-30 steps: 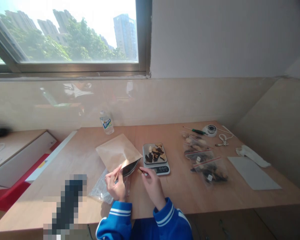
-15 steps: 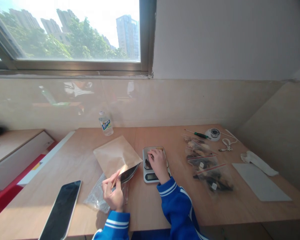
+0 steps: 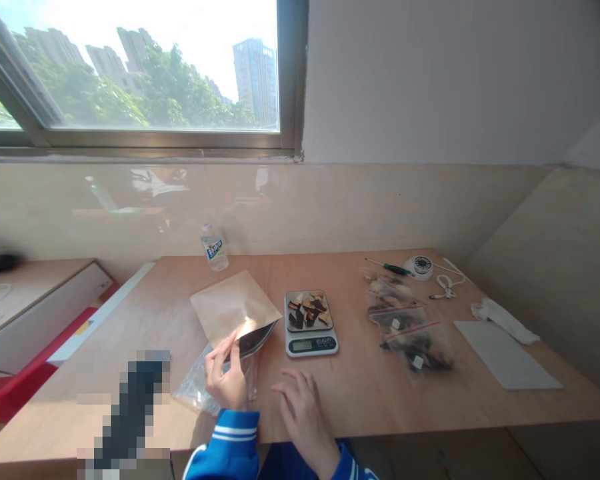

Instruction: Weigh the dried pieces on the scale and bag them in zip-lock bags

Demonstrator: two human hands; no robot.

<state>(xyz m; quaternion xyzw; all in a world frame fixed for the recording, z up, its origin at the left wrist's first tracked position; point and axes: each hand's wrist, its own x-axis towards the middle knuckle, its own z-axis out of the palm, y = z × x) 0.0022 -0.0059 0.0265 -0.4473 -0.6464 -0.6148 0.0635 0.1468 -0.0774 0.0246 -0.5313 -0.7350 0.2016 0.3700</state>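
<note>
Your left hand [image 3: 227,381] clamps its fingers on the rim of the kraft-paper pouch [image 3: 235,301], apparently to prop its mouth toward the digital scale [image 3: 313,346], whose flat top supports loose dried slices [image 3: 309,311]. Your right hand [image 3: 303,408] looks empty, fingers apart.

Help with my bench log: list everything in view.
Pouch: 1, brown, centre left
Plastic bag: 1, clear, under pouch
Scale: 1, white, centre
Dried slices: several, dark and tan, on scale
Zip bags: several, clear, centre right
Screwdriver: 1, green-handled, back right
Round device: 1, white, beside screwdriver
Cable: 1, white, back right
Cloth: 1, white, far right
Sheet: 1, grey, far right
Bottle: 1, clear, back left
Pixelated object: 1, dark, front left
Table: 1, brown, centre
Side table: 1, brown, left
Red object: 1, red, left
Window: 1, brown-framed, upper left
Left hand: 1, blue-sleeved, on pouch
Right hand: 1, blue-sleeved, front centre
</note>
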